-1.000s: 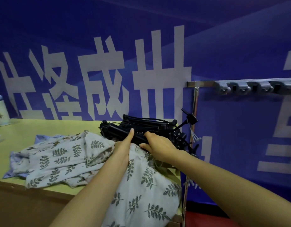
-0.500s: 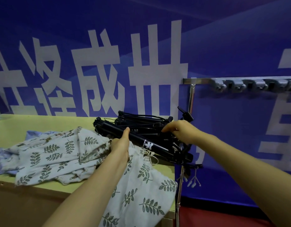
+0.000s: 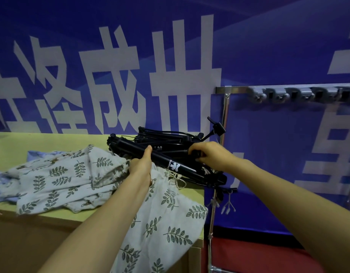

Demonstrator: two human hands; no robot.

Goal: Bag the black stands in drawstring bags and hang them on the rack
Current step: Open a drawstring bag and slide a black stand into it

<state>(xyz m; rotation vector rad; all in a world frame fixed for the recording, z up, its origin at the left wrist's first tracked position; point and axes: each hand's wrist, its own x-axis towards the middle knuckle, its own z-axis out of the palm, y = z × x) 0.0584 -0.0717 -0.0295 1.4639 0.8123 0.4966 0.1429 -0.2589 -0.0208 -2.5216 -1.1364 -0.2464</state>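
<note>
Half a second ago the right hand [image 3: 209, 155] reached with straight fingers to the back of the pile [image 3: 166, 135] of black stands; now it has dropped lower and curled its fingers round the tube of a second stand [image 3: 178, 151], near its head end. The left hand [image 3: 140, 167] has hardly moved: it still grips the front stand [image 3: 174, 166], thumb laid up along the tube and fingers hidden beneath, at the mouth of a leaf-print bag [image 3: 168, 215]. That stand lies slanted as before, white logo up, its lower end jutting past the table [image 3: 42, 140] corner, just beside the rack [image 3: 225, 115] post. No stand is inside the bag, which hangs over the table's front edge with its drawstring [image 3: 177, 179] loose under the tube. More bags [image 3: 58, 174] lie crumpled to the left. The rack's bar runs right, carrying grey hooks [image 3: 288, 94] with nothing on them, well above the hands. White ties [image 3: 228, 205] dangle from the post. A blue banner [image 3: 111, 26] fills the background. The left forearm hides the bag's mouth, and the right hand covers the stands' heads.
</note>
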